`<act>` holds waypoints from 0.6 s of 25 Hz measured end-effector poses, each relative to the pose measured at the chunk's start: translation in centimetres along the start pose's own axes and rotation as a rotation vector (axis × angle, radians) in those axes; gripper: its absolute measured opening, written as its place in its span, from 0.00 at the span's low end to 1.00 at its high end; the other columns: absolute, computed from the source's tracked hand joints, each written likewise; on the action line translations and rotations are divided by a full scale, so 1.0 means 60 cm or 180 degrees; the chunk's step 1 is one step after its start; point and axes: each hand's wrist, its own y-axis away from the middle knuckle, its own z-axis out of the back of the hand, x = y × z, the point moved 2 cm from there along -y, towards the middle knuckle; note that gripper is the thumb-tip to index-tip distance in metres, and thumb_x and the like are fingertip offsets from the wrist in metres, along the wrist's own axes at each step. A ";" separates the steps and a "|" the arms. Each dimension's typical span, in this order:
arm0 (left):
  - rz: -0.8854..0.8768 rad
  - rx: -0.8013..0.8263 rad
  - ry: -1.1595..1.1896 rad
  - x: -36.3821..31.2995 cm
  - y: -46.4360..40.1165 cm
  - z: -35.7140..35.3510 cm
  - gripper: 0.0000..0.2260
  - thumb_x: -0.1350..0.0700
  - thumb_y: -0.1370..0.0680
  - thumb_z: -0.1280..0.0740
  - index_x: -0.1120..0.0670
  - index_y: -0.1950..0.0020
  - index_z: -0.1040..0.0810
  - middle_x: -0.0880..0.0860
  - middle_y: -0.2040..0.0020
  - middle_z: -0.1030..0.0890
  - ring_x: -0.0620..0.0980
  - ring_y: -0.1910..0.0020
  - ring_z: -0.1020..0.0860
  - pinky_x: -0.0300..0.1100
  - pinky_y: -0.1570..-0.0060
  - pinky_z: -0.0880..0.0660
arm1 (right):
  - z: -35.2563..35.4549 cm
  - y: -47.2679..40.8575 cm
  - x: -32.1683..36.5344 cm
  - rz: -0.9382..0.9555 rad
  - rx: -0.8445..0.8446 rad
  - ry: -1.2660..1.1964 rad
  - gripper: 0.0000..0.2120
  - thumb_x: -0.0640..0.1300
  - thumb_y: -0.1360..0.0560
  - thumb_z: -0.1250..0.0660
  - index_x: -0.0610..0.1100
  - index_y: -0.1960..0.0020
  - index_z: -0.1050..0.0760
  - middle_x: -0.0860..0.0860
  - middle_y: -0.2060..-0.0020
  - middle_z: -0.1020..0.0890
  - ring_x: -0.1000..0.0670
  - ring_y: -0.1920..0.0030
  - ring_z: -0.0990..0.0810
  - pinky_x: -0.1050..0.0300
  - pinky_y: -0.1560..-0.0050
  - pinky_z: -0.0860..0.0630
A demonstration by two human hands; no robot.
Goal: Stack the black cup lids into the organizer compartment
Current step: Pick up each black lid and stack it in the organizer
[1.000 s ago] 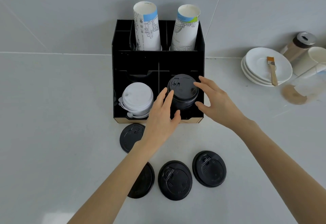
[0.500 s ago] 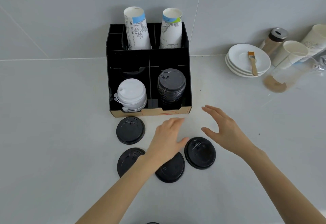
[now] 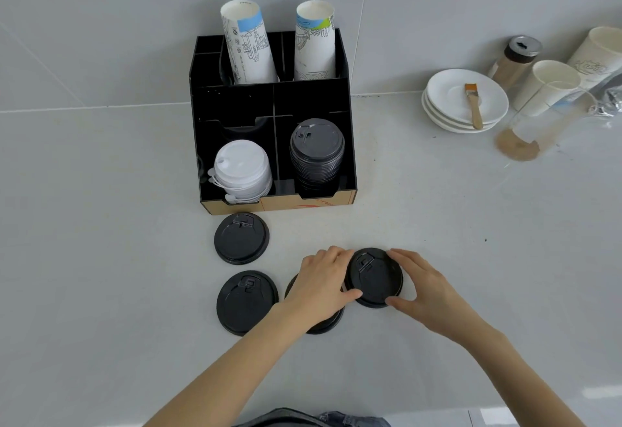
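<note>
A black organizer (image 3: 350, 144) stands against the wall with a stack of black lids (image 3: 317, 150) in its front right compartment. Several loose black lids lie on the counter in front of it. Both hands grip the rightmost lid (image 3: 374, 278) by its rim: my left hand (image 3: 324, 283) on its left edge, my right hand (image 3: 425, 287) on its right edge. My left hand largely covers another lid (image 3: 323, 325). Two more lids lie at the left, one near the organizer (image 3: 241, 238) and one closer to me (image 3: 246, 302).
White lids (image 3: 242, 167) fill the front left compartment, and two paper cup stacks (image 3: 249, 46) stand in the back ones. At the right are stacked white saucers (image 3: 447, 113) with a brush (image 3: 474, 105), a shaker jar (image 3: 516, 60), paper cups (image 3: 552, 87) and a clear plastic sleeve (image 3: 538, 124).
Both hands have drawn back from the organizer's black lid stack to the counter and closed on the rightmost loose lid. The camera view has shifted a little.
</note>
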 end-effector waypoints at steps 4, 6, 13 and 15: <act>-0.0013 0.0047 -0.0004 0.000 -0.001 -0.007 0.27 0.49 0.25 0.38 0.53 0.30 0.44 0.55 0.31 0.36 0.55 0.33 0.37 0.50 0.33 0.40 | -0.010 0.000 0.001 0.0013 -0.0127 -0.0088 0.32 0.42 0.31 0.31 0.46 0.31 0.42 0.51 0.32 0.35 0.51 0.34 0.33 0.60 0.35 0.36; -0.0019 0.0018 0.0056 0.000 0.000 -0.004 0.27 0.50 0.25 0.37 0.54 0.30 0.44 0.55 0.31 0.36 0.55 0.33 0.37 0.50 0.33 0.40 | -0.010 0.000 0.002 0.0057 -0.0192 -0.0111 0.31 0.42 0.30 0.31 0.46 0.31 0.41 0.52 0.32 0.34 0.51 0.34 0.33 0.63 0.37 0.37; -0.0033 -0.0358 0.0375 0.010 0.009 0.031 0.30 0.48 0.26 0.35 0.53 0.30 0.45 0.55 0.31 0.37 0.53 0.33 0.37 0.49 0.32 0.39 | 0.007 -0.019 0.029 0.0365 -0.0438 -0.0180 0.29 0.43 0.31 0.30 0.46 0.33 0.37 0.51 0.34 0.31 0.57 0.40 0.32 0.69 0.39 0.38; -0.0054 -0.0544 0.0453 0.016 0.011 0.049 0.30 0.48 0.27 0.35 0.53 0.30 0.45 0.54 0.32 0.37 0.53 0.34 0.36 0.48 0.33 0.39 | 0.014 -0.028 0.041 0.0441 -0.0488 -0.0192 0.29 0.43 0.31 0.30 0.46 0.33 0.37 0.52 0.35 0.31 0.58 0.41 0.32 0.76 0.41 0.39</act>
